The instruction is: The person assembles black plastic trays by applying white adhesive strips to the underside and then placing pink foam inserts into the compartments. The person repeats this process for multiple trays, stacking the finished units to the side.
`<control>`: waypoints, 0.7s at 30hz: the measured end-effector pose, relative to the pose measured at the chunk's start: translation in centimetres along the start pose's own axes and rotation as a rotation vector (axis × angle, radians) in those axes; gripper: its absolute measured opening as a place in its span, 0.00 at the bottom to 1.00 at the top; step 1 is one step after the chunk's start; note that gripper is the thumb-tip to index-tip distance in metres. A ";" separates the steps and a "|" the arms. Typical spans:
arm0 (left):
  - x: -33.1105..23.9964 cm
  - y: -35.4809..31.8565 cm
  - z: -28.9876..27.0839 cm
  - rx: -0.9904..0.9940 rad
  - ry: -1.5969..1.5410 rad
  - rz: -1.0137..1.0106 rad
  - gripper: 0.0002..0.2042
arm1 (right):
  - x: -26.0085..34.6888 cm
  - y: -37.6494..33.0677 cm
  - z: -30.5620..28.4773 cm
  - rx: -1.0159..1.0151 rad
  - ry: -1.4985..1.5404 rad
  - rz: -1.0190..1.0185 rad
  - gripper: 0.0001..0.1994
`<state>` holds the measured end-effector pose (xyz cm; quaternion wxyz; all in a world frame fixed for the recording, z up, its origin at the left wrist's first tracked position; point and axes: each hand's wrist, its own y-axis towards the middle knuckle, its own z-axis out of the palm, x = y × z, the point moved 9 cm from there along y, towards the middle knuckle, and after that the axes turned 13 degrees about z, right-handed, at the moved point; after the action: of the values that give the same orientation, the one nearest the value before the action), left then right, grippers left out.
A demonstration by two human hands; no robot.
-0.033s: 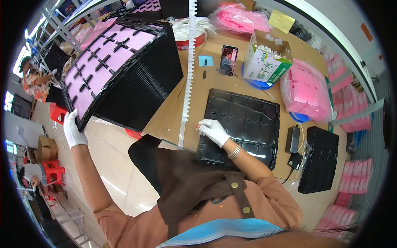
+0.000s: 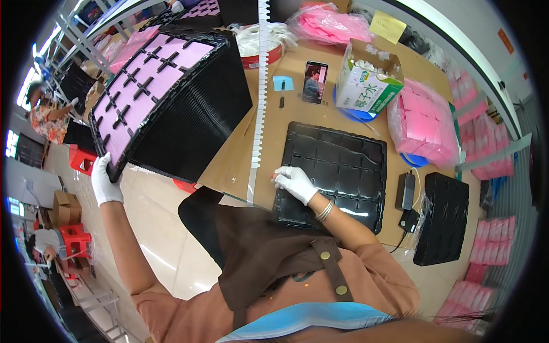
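Note:
A tall stack of black plastic trays stands at the left, with a pink sheet under black cross-shaped dividers on top. My left hand, in a white glove, grips the near-left corner of the top tray, its thumb and fingers around the rim. Before me on the table lies a glossy black compartment tray. My right hand, gloved with bare fingertips, rests over that tray's left edge. Its fingers are curled together, and I cannot see whether anything small is between them.
A phone, a small dark tool and a cardboard box sit farther back. Pink bagged packs lie at right, near a power adapter and another black tray stack. A white toothed strip crosses the table.
My left hand and the tray corner it grips have shifted very slightly to the right. My right hand stays in place over the glossy tray.

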<state>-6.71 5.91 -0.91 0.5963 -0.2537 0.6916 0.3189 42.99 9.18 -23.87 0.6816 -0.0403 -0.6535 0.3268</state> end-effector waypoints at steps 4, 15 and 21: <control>0.5 0.3 1.0 0.034 -0.114 0.038 0.17 | -0.5 -1.5 -0.5 -0.067 -0.037 0.063 0.11; 0.7 0.9 6.9 0.063 -0.134 0.093 0.19 | -0.4 -1.1 -5.1 -0.119 -0.046 0.048 0.11; 1.1 2.4 6.4 0.028 -0.061 0.068 0.17 | -0.4 -1.6 -4.4 -0.096 -0.014 0.051 0.10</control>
<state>-4.38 12.35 -2.24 0.6093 -0.2118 0.6859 0.3368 47.71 9.40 -24.05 0.6657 -0.0876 -0.6719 0.3126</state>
